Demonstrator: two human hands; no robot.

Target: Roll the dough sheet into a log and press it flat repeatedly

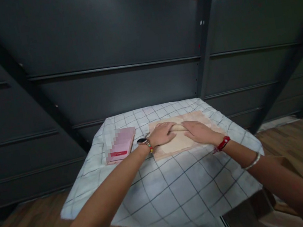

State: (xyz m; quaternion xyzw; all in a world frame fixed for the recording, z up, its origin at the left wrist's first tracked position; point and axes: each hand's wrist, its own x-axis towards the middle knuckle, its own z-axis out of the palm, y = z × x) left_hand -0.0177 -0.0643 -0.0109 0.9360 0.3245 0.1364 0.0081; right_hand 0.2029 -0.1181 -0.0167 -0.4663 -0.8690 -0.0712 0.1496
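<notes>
A pale beige roll (178, 127) lies across a pinkish-beige sheet with ragged-looking edges (171, 148). Over the roll's left end rests my left hand (161, 134), its fingers bent round it and its thumb on the sheet. My right hand (199, 132) grips the other end in the same way. Between the hands a short stretch of the roll shows; its ends are covered. I cannot tell whether it is rolled-up paper or a separate stick.
A pink flat packet or booklet (120, 145), partly pixelated, lies left of the sheet. Underneath is a white checked tablecloth (178, 190) over a small table. A dark panelled wall (125, 91) stands right behind it. Brown box-like items (265, 203) sit at the lower right on the wooden floor.
</notes>
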